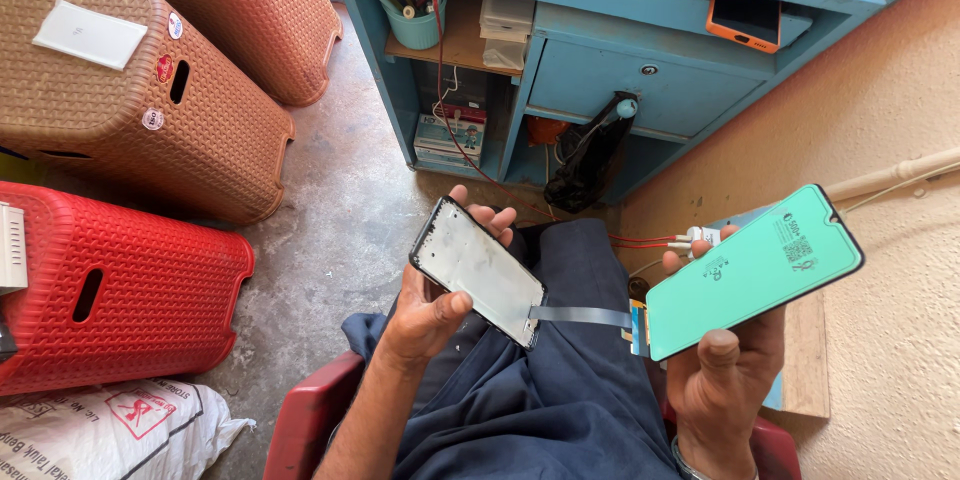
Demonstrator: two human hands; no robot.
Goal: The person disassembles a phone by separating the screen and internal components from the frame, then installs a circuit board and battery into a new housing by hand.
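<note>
My left hand holds a phone frame with a pale grey inner plate and black rim, tilted over my lap. My right hand grips a replacement phone screen covered by a green protective film, with a notch at its far end. A thin grey flex ribbon runs from the green screen's lower end to the bottom corner of the frame. Both parts hover above my dark blue trousers.
A blue wooden workbench stands ahead with a drawer, a cup of tools and an orange phone on its edge. Brown stools and a red stool lie at left, a white sack below. A tan wall is at right.
</note>
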